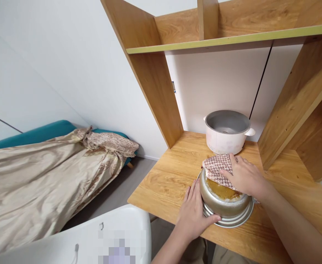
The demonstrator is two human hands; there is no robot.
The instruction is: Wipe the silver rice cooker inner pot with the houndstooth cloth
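A silver metal pot (pixel 229 208) sits bottom-up near the front of the wooden desk, its base stained yellow-brown. Stepped metal rings show round its lower edge. My left hand (pixel 192 212) grips the pot's near left side, with the thumb along the front and the fingers at the side. On top of the base lies a folded pink-and-brown houndstooth cloth (pixel 217 168). My right hand (pixel 246 175) presses this cloth against the metal from the right, fingers over it. The cloth partly covers the stain.
A white electric cooker body (pixel 225 137) with a grey inside stands behind the pot. Wooden shelving (pixel 205 44) rises over the desk (pixel 161 179). To the left are a white chair (pixel 130 220) and a bed with a beige cover (pixel 39 176). Part of the lower picture is pixelated.
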